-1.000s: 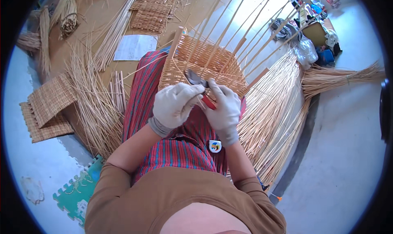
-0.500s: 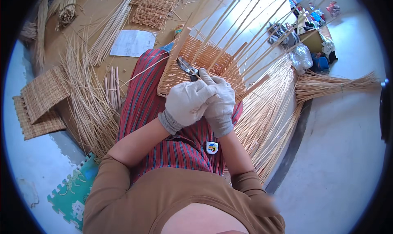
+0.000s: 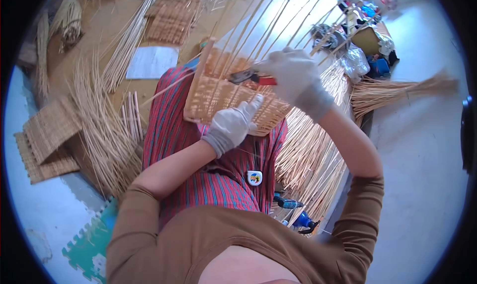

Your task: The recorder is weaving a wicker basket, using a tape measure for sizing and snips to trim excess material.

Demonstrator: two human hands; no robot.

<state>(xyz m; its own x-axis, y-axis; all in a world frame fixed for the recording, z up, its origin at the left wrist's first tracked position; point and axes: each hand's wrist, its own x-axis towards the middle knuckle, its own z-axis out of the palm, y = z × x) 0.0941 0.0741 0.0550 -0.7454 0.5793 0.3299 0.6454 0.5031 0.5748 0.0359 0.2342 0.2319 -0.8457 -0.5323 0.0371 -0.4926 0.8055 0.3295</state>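
A partly woven wicker basket (image 3: pixel 213 102) rests tilted on my lap, with long upright stakes rising from its far side. My right hand (image 3: pixel 293 75), in a pale work glove, is closed on a pair of pruning shears (image 3: pixel 243 76) with dark blades and a red handle. The blades are over the basket among the stakes. At the basket's near wall, my gloved left hand (image 3: pixel 231 125) holds the weave, its index finger stretched along it. The other fingertips of that hand are partly hidden.
Loose wicker rods (image 3: pixel 313 145) lie beside my right leg, near a tied bundle (image 3: pixel 397 92). More rods (image 3: pixel 99 120) and woven mats (image 3: pixel 52 117) lie to the left. A paper sheet (image 3: pixel 152 63) is ahead. A tape measure (image 3: pixel 255 177) sits on my lap; a drill (image 3: pixel 288 202) is by my right side.
My hands, earlier together over the near wall, are now apart. The right hand has lifted up and right with the shears; the left has dropped lower on the basket.
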